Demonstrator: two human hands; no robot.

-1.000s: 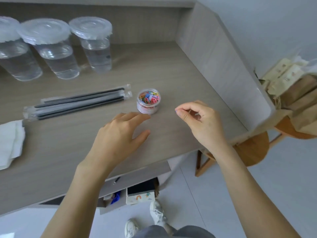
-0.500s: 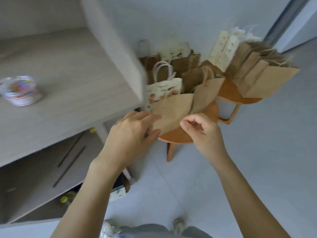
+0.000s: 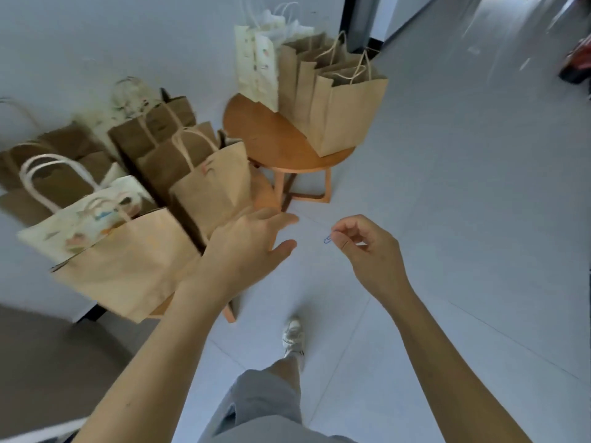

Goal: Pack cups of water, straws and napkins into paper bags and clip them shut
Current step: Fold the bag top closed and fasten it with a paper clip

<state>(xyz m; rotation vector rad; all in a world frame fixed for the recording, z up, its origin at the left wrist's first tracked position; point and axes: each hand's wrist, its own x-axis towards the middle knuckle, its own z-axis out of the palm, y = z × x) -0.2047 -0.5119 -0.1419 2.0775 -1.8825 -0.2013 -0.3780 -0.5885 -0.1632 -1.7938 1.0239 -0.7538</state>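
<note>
My right hand (image 3: 364, 247) pinches a small blue paper clip (image 3: 327, 239) between thumb and forefinger, held over the floor. My left hand (image 3: 249, 247) is open with fingers stretched out, just right of a brown paper bag (image 3: 211, 190) with rope handles. Nearer to me stands a larger brown bag (image 3: 128, 270) with a cream printed bag (image 3: 80, 225) pressed against its back. More brown bags (image 3: 150, 135) stand behind them by the wall. Cups, straws and napkins are out of view.
A round wooden stool (image 3: 271, 145) carries a row of upright brown bags (image 3: 345, 116) and white printed bags (image 3: 256, 65). A corner of the desk (image 3: 48, 362) shows at lower left. Grey tiled floor (image 3: 463, 219) spreads to the right; my shoe (image 3: 292, 334) is below.
The view has swung right, from the desk with cups, straws and clip jar to the bags on the stools. Both hands moved with it; the blue clip now shows in my right fingers.
</note>
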